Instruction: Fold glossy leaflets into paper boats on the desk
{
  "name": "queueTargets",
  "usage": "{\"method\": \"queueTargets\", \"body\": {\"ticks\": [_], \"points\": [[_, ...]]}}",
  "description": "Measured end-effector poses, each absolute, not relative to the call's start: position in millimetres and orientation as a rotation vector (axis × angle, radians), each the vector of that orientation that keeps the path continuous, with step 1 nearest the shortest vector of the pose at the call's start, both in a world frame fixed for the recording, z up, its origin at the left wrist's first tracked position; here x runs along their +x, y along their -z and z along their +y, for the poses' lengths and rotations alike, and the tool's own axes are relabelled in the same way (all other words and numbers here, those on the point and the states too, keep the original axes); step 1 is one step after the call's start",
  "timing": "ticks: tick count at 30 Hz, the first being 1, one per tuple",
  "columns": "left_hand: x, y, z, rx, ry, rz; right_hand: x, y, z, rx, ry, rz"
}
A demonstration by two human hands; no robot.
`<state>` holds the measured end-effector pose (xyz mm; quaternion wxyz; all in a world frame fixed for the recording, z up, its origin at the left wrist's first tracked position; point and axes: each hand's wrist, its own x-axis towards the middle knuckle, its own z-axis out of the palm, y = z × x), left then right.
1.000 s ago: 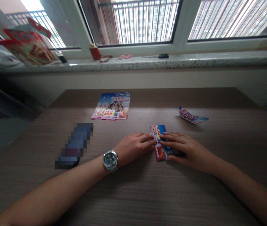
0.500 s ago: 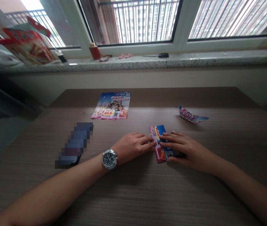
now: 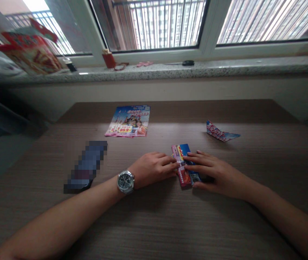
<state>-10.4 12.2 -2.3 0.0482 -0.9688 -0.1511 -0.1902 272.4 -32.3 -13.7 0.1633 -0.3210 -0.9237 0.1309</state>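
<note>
A folded colourful flyer (image 3: 181, 151) lies on the brown wooden table (image 3: 154, 216), narrow and pointing away from me. My left hand (image 3: 154, 169), with a wristwatch, rests at its left edge, fingertips pressing on the paper. On the flyer's right half lies my right hand (image 3: 213, 172), fingers stretched flat over it, thumb at the near corner. Both hands press the paper down against the table.
A stack of flat flyers (image 3: 129, 121) lies further back on the table. A folded paper shape (image 3: 220, 133) sits at the right. A pixelated dark object (image 3: 87, 164) lies left. The granite windowsill (image 3: 224, 68) holds a red cup (image 3: 109, 59), scissors (image 3: 185, 63) and packages (image 3: 31, 52).
Almost nothing has moved. Both hands stay pressed on the folded flyer, with only a slight shift of the fingers along it.
</note>
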Motion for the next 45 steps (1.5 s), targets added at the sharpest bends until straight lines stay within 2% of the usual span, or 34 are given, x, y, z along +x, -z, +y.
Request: {"method": "queueTargets", "body": {"ticks": [15, 25, 33, 38, 41, 45], "points": [[-11, 0, 11, -2.991, 0.517, -0.482, 275, 17, -31, -0.864, -0.444, -2.564], [-15, 1, 13, -3.023, 0.724, -0.745, 275, 8, -36, -0.905, -0.626, -2.302], [-11, -8, 4, -3.024, 1.143, -0.837, 263, -9, -44, -1.071, -0.597, -1.978], [-6, -15, -3, -3.071, 1.365, -1.034, 257, -15, -47, -1.254, -0.719, -1.753], [-4, -15, -3, -3.106, 1.366, -1.140, 255, -15, -45, -1.341, -0.847, -1.641], [-3, -10, 0, -3.121, 1.274, -1.036, 255, -12, -37, -1.420, -0.992, -1.482]]}}
